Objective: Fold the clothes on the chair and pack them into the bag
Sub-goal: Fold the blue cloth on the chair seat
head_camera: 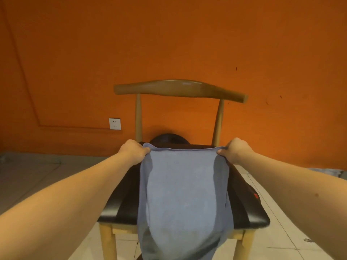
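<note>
A grey-blue garment (185,194) lies stretched along the black seat of a wooden chair (180,89), its lower end hanging over the front edge. My left hand (134,150) pinches the garment's far left corner. My right hand (235,150) pinches the far right corner, and the top edge is pulled taut between them near the chair's back. A dark garment (242,194) lies under the grey-blue one on the seat, with a small red mark at its right side. I see no bag in this view.
An orange wall (187,44) stands right behind the chair, with a white socket (115,124) low on the left. Pale floor tiles (281,231) surround the chair. A bit of grey cloth (326,171) lies on the floor at the right.
</note>
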Demonstrator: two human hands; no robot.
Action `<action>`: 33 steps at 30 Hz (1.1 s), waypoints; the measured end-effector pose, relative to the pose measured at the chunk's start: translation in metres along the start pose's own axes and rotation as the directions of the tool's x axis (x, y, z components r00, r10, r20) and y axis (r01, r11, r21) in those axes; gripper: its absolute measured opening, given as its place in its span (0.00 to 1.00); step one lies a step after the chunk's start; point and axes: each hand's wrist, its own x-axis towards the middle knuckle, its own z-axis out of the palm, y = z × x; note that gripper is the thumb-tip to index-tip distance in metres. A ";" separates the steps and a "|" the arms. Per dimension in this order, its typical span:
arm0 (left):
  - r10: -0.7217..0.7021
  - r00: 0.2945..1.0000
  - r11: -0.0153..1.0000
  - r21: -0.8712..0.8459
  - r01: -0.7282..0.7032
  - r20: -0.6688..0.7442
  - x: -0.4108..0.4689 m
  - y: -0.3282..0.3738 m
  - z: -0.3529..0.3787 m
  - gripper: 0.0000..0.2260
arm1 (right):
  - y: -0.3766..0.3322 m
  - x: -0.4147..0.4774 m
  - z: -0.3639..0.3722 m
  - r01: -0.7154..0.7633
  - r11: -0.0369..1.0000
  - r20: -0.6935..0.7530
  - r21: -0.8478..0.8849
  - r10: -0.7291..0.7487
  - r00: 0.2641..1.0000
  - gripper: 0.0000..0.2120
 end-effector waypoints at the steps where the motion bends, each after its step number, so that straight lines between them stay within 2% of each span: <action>1: -0.033 0.999 0.999 0.038 0.033 -0.008 0.010 0.003 0.002 0.20 | -0.003 0.008 0.005 -0.034 0.999 -0.009 0.037 0.034 0.999 0.20; 3: -0.089 0.995 0.996 0.022 0.089 -0.035 0.033 0.011 0.007 0.20 | -0.011 0.031 0.016 -0.131 0.950 0.016 0.284 0.132 0.991 0.15; 5: -0.124 0.990 0.992 0.006 0.125 -0.066 0.056 0.019 0.014 0.20 | -0.019 0.053 0.027 -0.244 0.794 0.068 0.557 0.249 0.966 0.11; 6: -0.143 0.987 0.990 0.007 0.144 -0.073 0.069 0.023 0.018 0.19 | -0.020 0.065 0.034 -0.256 0.740 0.062 0.622 0.279 0.958 0.10; 7: -0.164 0.984 0.986 -0.006 0.164 -0.072 0.083 0.025 0.024 0.18 | -0.022 0.078 0.041 -0.242 0.731 0.048 0.638 0.276 0.960 0.09; 9: -0.190 0.978 0.981 -0.044 0.187 -0.080 0.106 0.027 0.035 0.14 | -0.028 0.099 0.055 -0.190 0.758 0.009 0.624 0.236 0.972 0.10; 12: -0.197 0.969 0.979 0.029 0.204 -0.150 0.139 0.025 0.051 0.12 | -0.038 0.120 0.071 -0.144 0.845 -0.132 0.515 0.245 0.961 0.11; 15: -0.165 0.964 0.985 0.016 0.172 -0.207 0.153 0.026 0.064 0.13 | -0.045 0.136 0.086 -0.105 0.899 -0.136 0.425 0.178 0.975 0.11; 17: -0.146 0.966 0.987 0.032 0.156 -0.213 0.158 0.024 0.071 0.13 | -0.045 0.141 0.094 -0.063 0.922 -0.111 0.382 0.114 0.987 0.17; 20: -0.111 0.968 0.993 0.022 0.119 -0.227 0.155 0.019 0.079 0.14 | -0.040 0.141 0.101 0.054 0.949 -0.055 0.312 -0.039 0.998 0.31; 21: -0.090 0.970 0.995 0.025 0.098 -0.227 0.150 0.017 0.080 0.13 | -0.039 0.138 0.100 0.079 0.961 -0.033 0.264 -0.073 0.997 0.31; 23: -0.021 0.987 0.998 0.057 0.031 -0.161 0.139 0.014 0.080 0.12 | -0.036 0.128 0.095 0.110 0.985 0.017 0.134 -0.113 0.993 0.24; 26: 0.120 0.993 0.988 0.100 -0.118 -0.011 0.106 0.003 0.074 0.20 | -0.030 0.098 0.087 0.161 0.987 0.002 -0.023 -0.161 0.987 0.15; 29: 0.250 0.968 0.959 0.139 -0.246 -0.011 0.054 -0.011 0.064 0.20 | -0.021 0.054 0.080 0.238 0.968 -0.078 0.077 -0.232 0.970 0.12; 33: 0.334 0.936 0.936 0.159 -0.315 -0.108 -0.040 -0.033 0.045 0.12 | -0.004 -0.039 0.065 0.326 0.917 -0.200 0.229 -0.284 0.938 0.15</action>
